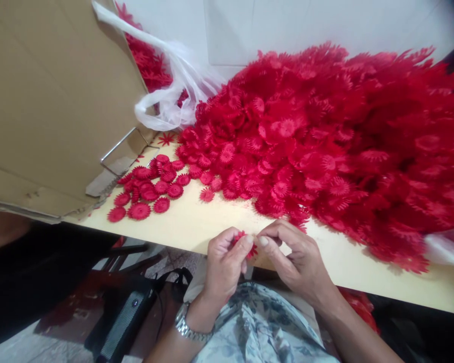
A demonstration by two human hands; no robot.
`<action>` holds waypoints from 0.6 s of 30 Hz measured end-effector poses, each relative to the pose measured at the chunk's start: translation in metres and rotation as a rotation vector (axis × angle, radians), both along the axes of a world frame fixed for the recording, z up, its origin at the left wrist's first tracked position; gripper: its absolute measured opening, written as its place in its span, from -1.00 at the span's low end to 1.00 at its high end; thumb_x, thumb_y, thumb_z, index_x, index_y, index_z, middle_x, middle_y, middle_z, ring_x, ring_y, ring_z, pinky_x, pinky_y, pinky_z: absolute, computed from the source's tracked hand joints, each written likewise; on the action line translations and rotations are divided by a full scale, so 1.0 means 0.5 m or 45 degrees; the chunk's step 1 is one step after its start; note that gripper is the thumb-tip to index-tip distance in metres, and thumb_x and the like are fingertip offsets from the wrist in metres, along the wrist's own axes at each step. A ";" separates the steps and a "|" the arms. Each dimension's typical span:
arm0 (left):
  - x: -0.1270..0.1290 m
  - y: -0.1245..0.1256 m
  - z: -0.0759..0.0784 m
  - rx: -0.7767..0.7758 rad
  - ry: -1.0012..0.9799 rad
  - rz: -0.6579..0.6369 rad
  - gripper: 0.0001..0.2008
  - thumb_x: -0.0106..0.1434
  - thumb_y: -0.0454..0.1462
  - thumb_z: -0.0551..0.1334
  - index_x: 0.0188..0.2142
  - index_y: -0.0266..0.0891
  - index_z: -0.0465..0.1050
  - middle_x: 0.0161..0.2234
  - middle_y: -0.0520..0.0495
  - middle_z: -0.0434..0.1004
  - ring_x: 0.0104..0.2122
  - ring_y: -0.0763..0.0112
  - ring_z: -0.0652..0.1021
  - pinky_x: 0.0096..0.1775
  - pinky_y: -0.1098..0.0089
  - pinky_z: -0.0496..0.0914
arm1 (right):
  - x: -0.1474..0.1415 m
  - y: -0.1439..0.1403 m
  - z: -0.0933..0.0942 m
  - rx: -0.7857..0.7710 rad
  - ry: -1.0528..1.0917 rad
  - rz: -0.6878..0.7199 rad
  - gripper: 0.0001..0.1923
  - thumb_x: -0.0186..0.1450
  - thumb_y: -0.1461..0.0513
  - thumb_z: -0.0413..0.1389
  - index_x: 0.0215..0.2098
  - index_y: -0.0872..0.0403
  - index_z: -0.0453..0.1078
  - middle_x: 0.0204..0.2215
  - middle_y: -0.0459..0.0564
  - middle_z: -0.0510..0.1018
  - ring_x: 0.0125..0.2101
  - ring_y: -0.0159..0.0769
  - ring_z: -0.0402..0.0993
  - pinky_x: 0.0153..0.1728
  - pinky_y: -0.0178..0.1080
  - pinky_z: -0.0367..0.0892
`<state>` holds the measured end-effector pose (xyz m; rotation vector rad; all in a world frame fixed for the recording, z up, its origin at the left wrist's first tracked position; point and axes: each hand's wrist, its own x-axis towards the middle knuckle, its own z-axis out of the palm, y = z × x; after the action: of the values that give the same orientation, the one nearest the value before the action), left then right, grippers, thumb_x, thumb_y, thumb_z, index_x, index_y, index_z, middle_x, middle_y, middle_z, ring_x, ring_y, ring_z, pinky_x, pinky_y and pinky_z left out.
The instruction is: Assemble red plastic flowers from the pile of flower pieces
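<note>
- A big heap [325,146] of red plastic flower pieces covers most of the table [196,222], running from the middle back to the right edge and spilling towards the front rim.
- A cardboard box [49,101] fills the upper left, tilted over the table's left end, with a metal clip at its lower flap.
- A clear plastic bag [166,96] lies between the box and the heap, touching both; more red pieces show inside it.
- A small cluster [151,189] of flat round red pieces lies on the table just left of the heap, near the box's corner.
- A dark bag [128,312] sits on the floor below the table edge, left of the person's lap.
- The right hand [298,262] is at the table's front rim, thumb and forefinger pinched together against a red flower [244,244].
- The left hand [223,264], with a watch [187,325] on its wrist, is curled closed around the same flower, thumb pressing on top.
- The flower is held between both hands just over the table's front edge, near the heap's lower fringe; it is mostly hidden by fingers, so its exact shape is hard to tell.
</note>
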<state>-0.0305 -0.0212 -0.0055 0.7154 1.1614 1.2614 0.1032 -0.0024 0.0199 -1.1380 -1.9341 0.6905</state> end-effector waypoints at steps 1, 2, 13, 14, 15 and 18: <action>-0.001 0.000 0.000 0.009 0.016 -0.003 -0.63 0.08 -0.08 0.30 -0.62 -0.26 0.23 -0.74 0.19 0.14 -0.75 0.68 0.17 -0.73 0.61 0.07 | 0.000 0.000 0.001 -0.002 0.011 0.002 -0.89 0.30 0.25 0.02 -0.37 0.08 0.35 -0.53 -0.08 0.43 -0.50 -0.39 0.35 -0.48 -0.33 0.27; -0.002 0.000 0.000 0.013 0.026 -0.008 -0.61 0.07 -0.06 0.30 -0.63 -0.26 0.22 -0.73 0.18 0.14 -0.74 0.68 0.16 -0.72 0.60 0.05 | 0.000 0.001 0.001 -0.018 0.018 0.025 -0.91 0.29 0.24 0.04 -0.35 0.07 0.35 -0.51 -0.08 0.44 -0.48 -0.39 0.36 -0.46 -0.33 0.28; -0.015 -0.008 0.000 0.080 0.067 -0.213 -0.67 0.15 -0.04 0.23 -0.52 -0.28 0.36 -0.69 0.13 0.25 -0.71 0.65 0.25 -0.67 0.59 0.12 | 0.001 0.013 0.007 -0.184 -0.001 0.149 -0.90 0.27 0.30 0.04 -0.41 0.09 0.34 -0.54 -0.11 0.45 -0.52 -0.43 0.37 -0.49 -0.37 0.24; -0.016 -0.009 -0.001 0.079 0.072 -0.229 -0.70 0.15 -0.07 0.24 -0.50 -0.27 0.37 -0.70 0.13 0.27 -0.71 0.64 0.27 -0.66 0.59 0.14 | 0.001 0.012 0.006 -0.159 -0.003 0.130 -0.90 0.27 0.30 0.04 -0.41 0.09 0.35 -0.55 -0.11 0.44 -0.53 -0.43 0.36 -0.49 -0.37 0.24; -0.017 -0.010 -0.001 0.068 0.071 -0.227 -0.72 0.15 -0.09 0.25 -0.50 -0.27 0.37 -0.71 0.12 0.28 -0.71 0.63 0.29 -0.65 0.59 0.15 | 0.002 0.011 0.004 -0.139 0.000 0.122 -0.89 0.28 0.31 0.03 -0.40 0.09 0.35 -0.56 -0.12 0.44 -0.53 -0.43 0.36 -0.50 -0.37 0.24; -0.017 -0.010 -0.004 0.014 0.036 -0.166 -0.75 0.13 -0.14 0.26 -0.52 -0.28 0.38 -0.75 0.11 0.31 -0.74 0.62 0.29 -0.67 0.59 0.16 | 0.004 0.009 0.000 -0.120 0.019 0.141 -0.88 0.30 0.30 0.01 -0.34 0.08 0.37 -0.52 -0.10 0.46 -0.49 -0.41 0.39 -0.46 -0.36 0.27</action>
<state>-0.0389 -0.0262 -0.0073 0.8065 1.1133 1.1520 0.1054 0.0020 0.0201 -1.0847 -1.9816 0.8551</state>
